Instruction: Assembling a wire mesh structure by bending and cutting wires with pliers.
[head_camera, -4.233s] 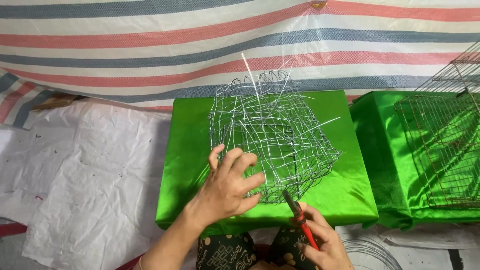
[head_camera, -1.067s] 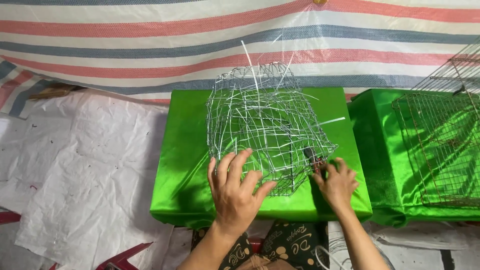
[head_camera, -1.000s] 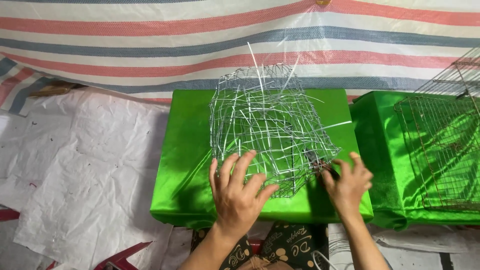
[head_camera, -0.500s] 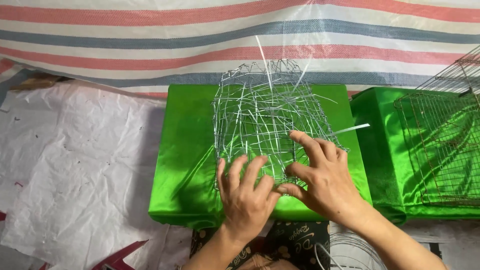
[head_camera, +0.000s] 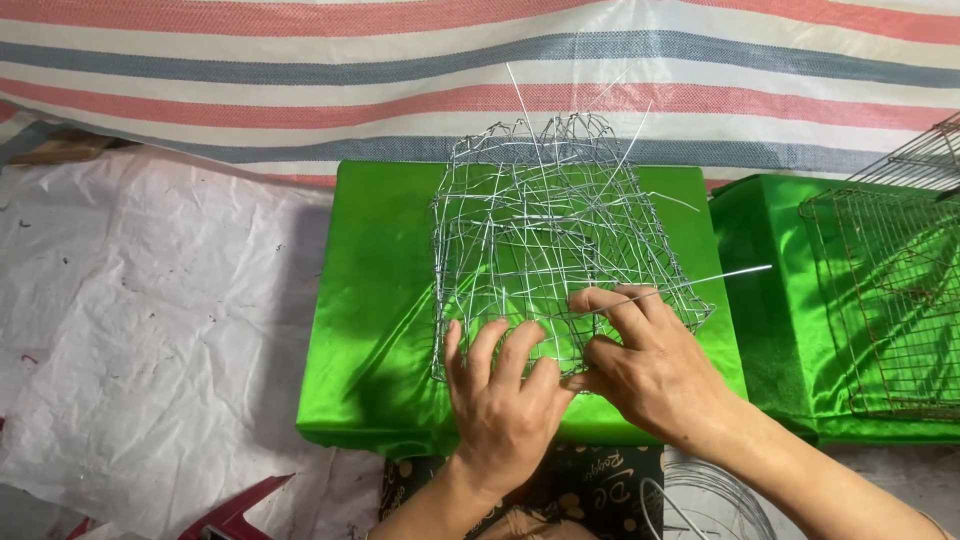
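The left hand (head_camera: 505, 400) lies flat, fingers spread, against the near face of the silver wire cage (head_camera: 555, 245). The right hand (head_camera: 645, 360) pinches a loose wire strand (head_camera: 700, 282) at the cage's lower right. The cage sits on the green satin box (head_camera: 380, 300). The step in hand appears to be weaving; the next move calls for threading the strand through the mesh. A second ago the right hand sat farther right, beside the cage.

Behind your bench (head_camera: 370, 330), draped in shiny green cloth, hung a tarp (head_camera: 300, 70) striped red, blue and white. A crumpled white sheet (head_camera: 140, 320) covered the floor to your left. A second green-draped block (head_camera: 770, 330) stood just beside the bench on your right, in even light.
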